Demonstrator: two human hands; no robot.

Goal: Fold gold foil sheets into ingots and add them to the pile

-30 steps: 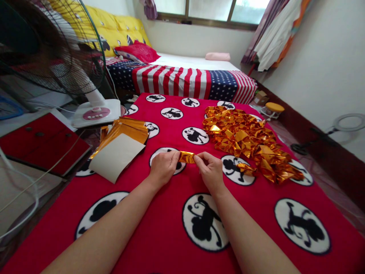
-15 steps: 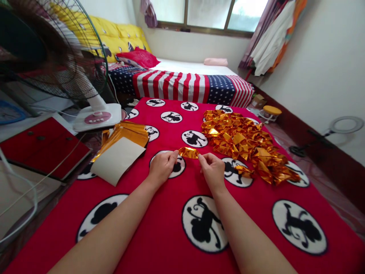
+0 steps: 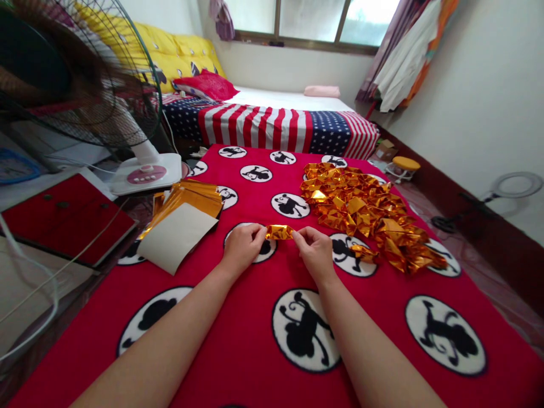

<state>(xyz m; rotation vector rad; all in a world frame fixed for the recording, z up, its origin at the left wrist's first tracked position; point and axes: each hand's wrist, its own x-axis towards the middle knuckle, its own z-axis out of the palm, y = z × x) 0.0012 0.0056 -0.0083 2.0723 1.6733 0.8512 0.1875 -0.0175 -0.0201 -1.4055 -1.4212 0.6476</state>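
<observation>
Between two hands [image 3: 243, 248] is one gold foil piece [image 3: 279, 232].

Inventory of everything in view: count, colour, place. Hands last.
foil piece: 1, gold, between hands
foil pile: 1, gold, cloth's right
paper stack: 1, gold-white, cloth's left
cloth: 1, mostly red, foreground
fan: 1, white-green, left
bed: 1, multicoloured, back
cushion: 1, red, bed's left
window: 1, brown-framed, back wall
stool: 1, yellow, right
ring light: 1, grey, far right
left hand: 1, bare, foil piece's left end
right hand: 1, bare, foil piece's right end
</observation>
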